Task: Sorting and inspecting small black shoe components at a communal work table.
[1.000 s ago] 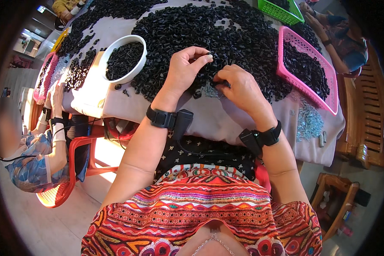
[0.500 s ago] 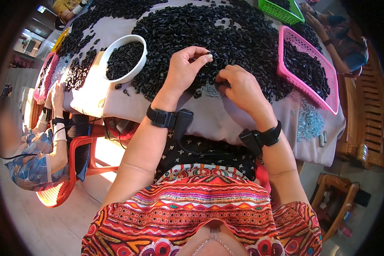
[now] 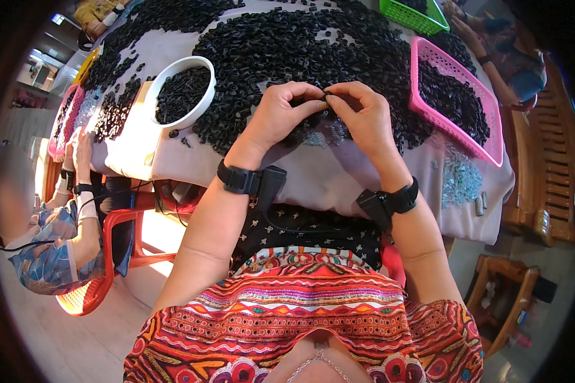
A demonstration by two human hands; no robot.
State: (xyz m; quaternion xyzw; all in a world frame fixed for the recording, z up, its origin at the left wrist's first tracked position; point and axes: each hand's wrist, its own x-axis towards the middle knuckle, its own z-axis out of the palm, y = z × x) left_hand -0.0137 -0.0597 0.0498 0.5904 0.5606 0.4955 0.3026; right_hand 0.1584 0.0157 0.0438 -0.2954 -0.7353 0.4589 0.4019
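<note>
Both hands meet fingertip to fingertip above the near edge of the table: left hand (image 3: 281, 118) and right hand (image 3: 364, 118) pinch one small black part (image 3: 326, 97) between thumbs and forefingers, closed on it from either side; its exact shape is too small to tell. The part is held just above the big heap of black parts (image 3: 300, 45) that covers most of the pale tablecloth (image 3: 326, 182). Under the hands, a small scatter of silvery metal bits (image 3: 316, 135) lies on the cloth. Each wrist carries a black band with a dark box attached. To the left of the hands, a white round bowl (image 3: 201, 108) holds more black parts. To the right, a pink plastic basket (image 3: 421, 83) is also filled with them, and a green basket (image 3: 412, 19) sits beyond it at the far edge. A second patch of silvery bits (image 3: 460, 182) lies near the table's right corner. At far left another person's hand (image 3: 82, 148) rests at the table edge, that person seated on a red plastic chair (image 3: 112, 255).
</note>
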